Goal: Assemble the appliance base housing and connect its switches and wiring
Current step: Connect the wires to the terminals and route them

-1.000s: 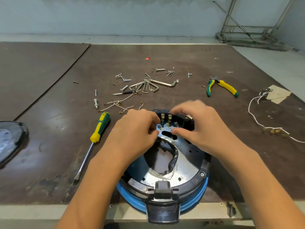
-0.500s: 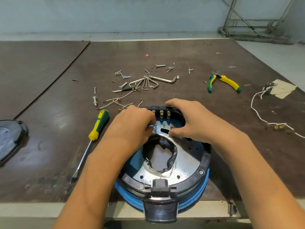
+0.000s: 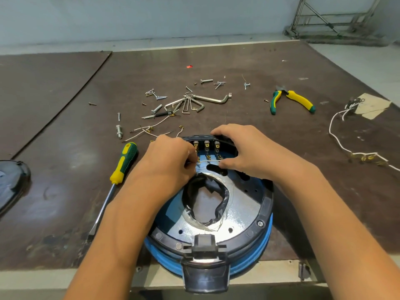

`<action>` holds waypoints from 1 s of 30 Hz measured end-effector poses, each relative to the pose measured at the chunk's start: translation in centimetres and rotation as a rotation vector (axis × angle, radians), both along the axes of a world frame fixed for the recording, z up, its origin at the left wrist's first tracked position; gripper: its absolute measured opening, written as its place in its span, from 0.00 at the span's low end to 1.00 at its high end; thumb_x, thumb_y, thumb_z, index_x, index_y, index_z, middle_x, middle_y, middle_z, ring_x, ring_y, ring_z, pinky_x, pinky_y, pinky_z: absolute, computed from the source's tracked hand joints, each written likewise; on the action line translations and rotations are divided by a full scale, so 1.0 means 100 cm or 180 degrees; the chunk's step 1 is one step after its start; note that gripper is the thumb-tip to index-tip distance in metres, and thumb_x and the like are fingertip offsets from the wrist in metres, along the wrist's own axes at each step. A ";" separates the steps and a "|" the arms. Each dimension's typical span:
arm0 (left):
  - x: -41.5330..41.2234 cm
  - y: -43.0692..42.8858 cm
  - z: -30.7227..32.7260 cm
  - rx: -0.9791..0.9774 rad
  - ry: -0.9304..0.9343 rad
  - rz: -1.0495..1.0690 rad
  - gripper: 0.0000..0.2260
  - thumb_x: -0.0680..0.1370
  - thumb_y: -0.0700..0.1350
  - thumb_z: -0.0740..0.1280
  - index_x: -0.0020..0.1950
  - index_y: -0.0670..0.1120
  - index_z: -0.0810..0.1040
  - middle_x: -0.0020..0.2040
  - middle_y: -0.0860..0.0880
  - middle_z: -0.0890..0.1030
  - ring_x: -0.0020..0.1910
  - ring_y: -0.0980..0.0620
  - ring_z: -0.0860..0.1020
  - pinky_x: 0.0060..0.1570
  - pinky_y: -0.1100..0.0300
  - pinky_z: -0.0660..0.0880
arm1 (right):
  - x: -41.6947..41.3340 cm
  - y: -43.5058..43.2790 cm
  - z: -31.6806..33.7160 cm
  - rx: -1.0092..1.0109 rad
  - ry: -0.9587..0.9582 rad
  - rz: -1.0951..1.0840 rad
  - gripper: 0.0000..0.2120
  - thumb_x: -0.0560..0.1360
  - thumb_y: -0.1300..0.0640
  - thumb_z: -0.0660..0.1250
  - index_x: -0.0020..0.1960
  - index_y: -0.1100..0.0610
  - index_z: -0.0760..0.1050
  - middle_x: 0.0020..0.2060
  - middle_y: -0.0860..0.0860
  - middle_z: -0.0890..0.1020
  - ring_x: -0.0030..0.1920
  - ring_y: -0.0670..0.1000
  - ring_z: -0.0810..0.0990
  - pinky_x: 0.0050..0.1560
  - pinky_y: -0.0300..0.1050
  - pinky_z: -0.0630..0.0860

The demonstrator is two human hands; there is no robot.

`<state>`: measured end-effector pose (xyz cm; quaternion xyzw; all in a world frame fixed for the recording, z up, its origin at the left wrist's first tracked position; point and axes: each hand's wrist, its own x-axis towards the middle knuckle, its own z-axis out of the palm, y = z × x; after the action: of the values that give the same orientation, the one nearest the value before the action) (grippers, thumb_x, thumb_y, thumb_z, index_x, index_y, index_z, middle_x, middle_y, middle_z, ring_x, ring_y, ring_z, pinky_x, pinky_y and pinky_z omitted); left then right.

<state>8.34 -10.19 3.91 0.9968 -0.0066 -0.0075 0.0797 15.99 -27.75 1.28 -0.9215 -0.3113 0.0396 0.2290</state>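
Observation:
The round blue and black base housing lies open side up at the table's front edge, showing a shiny metal plate with a ragged central hole. A row of switch terminals with brass tabs stands at its far rim. A short white wire stretches across just below the terminals. My left hand pinches the wire's left end. My right hand pinches its right end with the thumb, its fingers curled over the housing's far rim.
A green and yellow screwdriver lies left of the housing. Hex keys, screws and short wires are scattered behind it. Pliers lie at the back right, a long white wire further right. A dark cover sits at the left edge.
The white wire now shows stretched between my two hands below the terminals. Both hands stay at the housing's far rim, barely shifted.

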 end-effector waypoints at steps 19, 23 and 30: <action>0.002 0.003 -0.002 0.0030 -0.0042 -0.0044 0.07 0.77 0.46 0.68 0.51 0.51 0.85 0.48 0.50 0.85 0.53 0.44 0.79 0.55 0.51 0.77 | 0.004 -0.003 -0.008 0.0207 0.0157 -0.0261 0.30 0.71 0.59 0.77 0.70 0.45 0.73 0.63 0.48 0.78 0.63 0.49 0.76 0.59 0.41 0.69; 0.002 0.003 -0.002 0.0052 -0.0085 -0.0040 0.07 0.76 0.46 0.69 0.50 0.50 0.86 0.48 0.49 0.85 0.52 0.43 0.79 0.54 0.52 0.77 | 0.004 -0.002 -0.009 0.0238 0.0147 -0.0270 0.29 0.71 0.58 0.77 0.69 0.44 0.73 0.62 0.47 0.79 0.62 0.49 0.76 0.58 0.42 0.70; 0.002 0.001 0.000 0.0134 -0.0050 0.0051 0.06 0.76 0.46 0.69 0.49 0.51 0.86 0.47 0.49 0.85 0.52 0.43 0.79 0.53 0.51 0.77 | 0.003 -0.002 -0.009 0.0300 0.0135 -0.0287 0.26 0.72 0.57 0.77 0.67 0.44 0.74 0.61 0.47 0.80 0.61 0.49 0.76 0.58 0.44 0.71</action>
<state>8.51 -10.11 3.88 0.9983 0.0009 0.0009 0.0587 16.28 -27.99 0.43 -0.9217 -0.2660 0.0341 0.2803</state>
